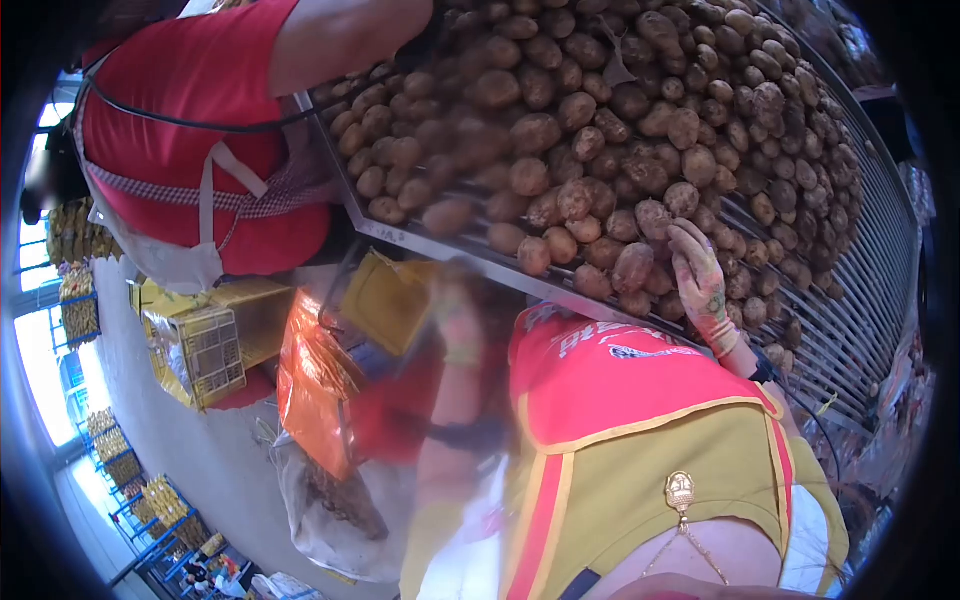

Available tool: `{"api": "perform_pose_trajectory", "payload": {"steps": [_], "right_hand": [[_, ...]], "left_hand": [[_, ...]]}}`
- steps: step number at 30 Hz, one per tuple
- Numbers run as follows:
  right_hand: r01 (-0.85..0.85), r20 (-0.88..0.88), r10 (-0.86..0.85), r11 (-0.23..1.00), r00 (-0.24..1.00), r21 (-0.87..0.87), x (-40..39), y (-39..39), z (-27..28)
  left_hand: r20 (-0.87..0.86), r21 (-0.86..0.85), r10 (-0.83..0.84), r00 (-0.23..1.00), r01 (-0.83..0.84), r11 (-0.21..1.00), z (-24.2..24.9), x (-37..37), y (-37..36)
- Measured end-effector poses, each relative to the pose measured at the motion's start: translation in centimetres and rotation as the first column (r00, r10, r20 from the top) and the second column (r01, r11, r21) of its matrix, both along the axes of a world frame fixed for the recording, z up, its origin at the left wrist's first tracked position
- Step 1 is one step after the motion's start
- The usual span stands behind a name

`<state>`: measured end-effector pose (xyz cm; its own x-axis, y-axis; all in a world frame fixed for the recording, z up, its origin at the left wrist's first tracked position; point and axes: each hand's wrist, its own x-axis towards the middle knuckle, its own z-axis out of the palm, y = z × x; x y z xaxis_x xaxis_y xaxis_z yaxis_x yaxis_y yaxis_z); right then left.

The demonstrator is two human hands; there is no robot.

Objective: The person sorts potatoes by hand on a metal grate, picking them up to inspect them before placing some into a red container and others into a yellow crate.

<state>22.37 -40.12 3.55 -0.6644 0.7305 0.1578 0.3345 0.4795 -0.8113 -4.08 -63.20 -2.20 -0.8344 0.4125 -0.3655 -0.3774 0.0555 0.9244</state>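
Brown potatoes (pixel 575 110) are heaped on a slatted metal rack (pixel 850 350) with a raised metal edge. My right hand (pixel 700 280), in a pale stained glove, rests at the near side of the heap, its fingers stretched out against the potatoes. No potato is visibly held in it. My left hand (pixel 455 315), also gloved, is strongly blurred by motion. It is off the rack, just below its near edge and beside a yellow crate (pixel 385 300); its fingers cannot be made out. Some potatoes at the upper left of the heap are blurred too.
A co-worker (pixel 180 130) in a red top and apron leans over the rack at the upper left. An orange plastic bag (pixel 315 375), a yellow basket (pixel 200 355) and a white sack (pixel 350 510) stand at the left. Blue shelves (pixel 155 530) with goods are farther off.
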Motion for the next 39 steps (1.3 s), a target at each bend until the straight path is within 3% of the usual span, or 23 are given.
{"api": "perform_pose_trajectory", "payload": {"steps": [1, 2, 3, 4, 5, 6, 8, 9, 12, 13, 15, 16, 22, 23, 26, 27, 29, 30, 32, 33, 37, 39], "right_hand": [[0.013, 0.119, -0.027, 0.993, 0.993, 0.119, 0.7, 0.4, -0.1], [0.010, 0.187, -0.051, 0.977, 0.981, 0.215, 1.2, 0.3, -0.2], [-0.002, 0.252, -0.080, 0.951, 0.964, 0.310, 1.8, 0.0, -0.4], [-0.020, 0.312, -0.116, 0.916, 0.943, 0.401, 2.3, -0.3, -0.6], [-0.076, 0.417, -0.096, 0.923, 0.904, 0.377, 2.8, -0.6, -0.9], [-0.161, 0.555, -0.024, 0.946, 0.831, 0.281, 3.4, -0.9, -1.1], [-0.270, 0.659, -0.067, 0.878, 0.749, 0.395, 4.0, -2.5, -2.9], [-0.238, 0.624, -0.085, 0.878, 0.776, 0.416, 3.7, -2.3, -3.2], [-0.184, 0.495, -0.072, 0.875, 0.866, 0.448, -0.5, 1.4, -3.3], [-0.162, 0.450, -0.068, 0.876, 0.890, 0.454, -2.4, 3.1, -3.2], [-0.125, 0.351, -0.054, 0.875, 0.935, 0.467, -5.9, 6.5, -3.2], [-0.103, 0.297, -0.048, 0.876, 0.954, 0.472, -7.2, 7.3, -3.3], [-0.080, 0.184, -0.026, 0.834, 0.983, 0.546, -13.7, 10.3, -5.1], [-0.114, 0.231, -0.022, 0.821, 0.973, 0.559, -14.9, 10.6, -5.0], [-0.019, 0.093, -0.064, 0.714, 0.994, 0.700, -18.6, 12.5, -5.3], [0.060, 0.157, -0.179, 0.822, 0.971, 0.566, -19.5, 12.7, -5.5], [0.137, 0.064, -0.228, 0.764, 0.972, 0.630, -22.8, 14.1, -4.2], [0.179, 0.013, -0.248, 0.734, 0.969, 0.656, -24.3, 14.9, -3.9], [0.168, -0.055, -0.181, 0.701, 0.982, 0.693, -25.9, 16.0, -4.9], [0.164, -0.046, -0.185, 0.698, 0.982, 0.697, -26.5, 16.0, -4.7], [0.074, -0.028, -0.081, 0.648, 0.996, 0.758, -28.2, 17.1, -5.5], [0.028, 0.014, -0.057, 0.674, 0.998, 0.738, -29.4, 17.6, -5.3]], "left_hand": [[-0.048, 0.056, -0.042, 0.998, 0.045, 0.997, 0.7, 1.5, 2.3], [-0.590, -0.504, -0.463, 0.661, 0.147, 0.851, 0.5, 0.3, 3.6], [-0.576, -0.673, -0.673, 0.464, 0.198, 0.713, 0.6, 1.0, 4.5], [-0.636, -0.682, -0.717, 0.285, 0.226, 0.695, 0.8, 1.7, 6.1], [-0.676, -0.694, -0.730, 0.094, 0.249, 0.675, 1.1, 2.3, 7.6], [-0.626, -0.739, -0.779, 0.039, 0.289, 0.609, 1.6, 3.2, 8.6], [-0.513, -0.816, -0.855, -0.078, 0.353, 0.457, 2.2, 4.7, 9.4], [-0.489, -0.840, -0.867, -0.098, 0.323, 0.437, 1.2, 4.3, 9.5], [-0.646, -0.735, -0.761, -0.052, 0.311, 0.603, -0.6, 1.2, 11.8], [-0.675, -0.733, -0.725, -0.135, 0.226, 0.641, -0.9, -0.8, 13.3], [-0.541, -0.840, -0.827, 0.152, -0.051, 0.541, 0.6, -3.8, 16.9], [-0.525, -0.851, -0.827, 0.200, -0.097, 0.517, 0.8, -5.6, 18.1], [-0.636, -0.771, -0.771, -0.025, 0.050, 0.634, -0.9, -11.2, 19.3], [-0.659, -0.752, -0.752, -0.028, 0.043, 0.658, -1.3, -12.6, 19.4], [-0.749, -0.662, -0.662, -0.034, -0.011, 0.750, -2.9, -18.0, 19.0], [-0.786, -0.616, -0.617, -0.044, -0.027, 0.787, -3.3, -19.1, 18.5], [-0.730, -0.681, -0.683, -0.001, -0.081, 0.728, -4.2, -19.6, 17.6], [-0.625, -0.779, -0.779, 0.047, -0.110, 0.618, -3.9, -19.7, 17.4], [-0.551, -0.831, -0.829, 0.093, -0.154, 0.535, -2.5, -20.1, 17.0], [-0.584, -0.808, -0.807, 0.088, -0.160, 0.567, -0.6, -19.5, 17.2], [-0.763, -0.647, -0.640, 0.091, -0.107, 0.755, -0.8, -16.2, 15.9], [-0.765, -0.640, -0.637, 0.100, -0.003, 0.768, -0.9, -14.9, 14.6]]}}
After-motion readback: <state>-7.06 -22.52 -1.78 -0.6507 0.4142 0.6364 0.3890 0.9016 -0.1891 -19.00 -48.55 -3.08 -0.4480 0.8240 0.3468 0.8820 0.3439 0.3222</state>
